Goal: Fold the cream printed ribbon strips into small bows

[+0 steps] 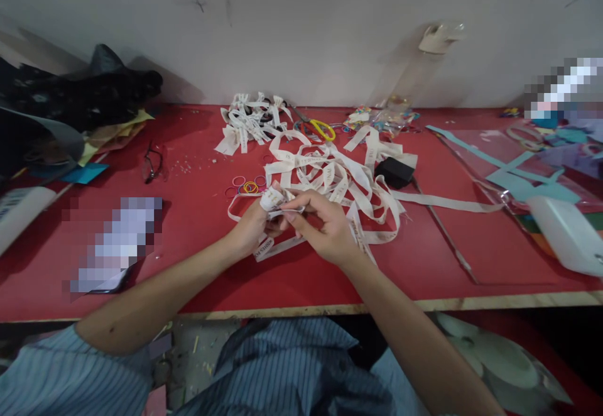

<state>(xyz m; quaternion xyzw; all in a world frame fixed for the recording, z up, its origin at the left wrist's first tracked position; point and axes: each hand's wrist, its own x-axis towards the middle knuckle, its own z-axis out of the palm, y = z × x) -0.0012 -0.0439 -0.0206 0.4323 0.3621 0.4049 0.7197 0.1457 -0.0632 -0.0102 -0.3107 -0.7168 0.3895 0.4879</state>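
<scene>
Close view of a bunched ribbon (272, 200), white with printed lettering, above the red tabletop (202, 290), directly against the left hand (257, 224) and just left of the fingertips of the right hand (325, 224), with long axis roughly crosswise between the two and with the left hand nearer to the main gather. On the left, fingers curled closed around the gather, with tips partly hidden; on the right, thumb and forefinger nearly together in a pinch on its free edge. Beyond both hands, a tangled heap of loose ribbon (325, 168).
</scene>
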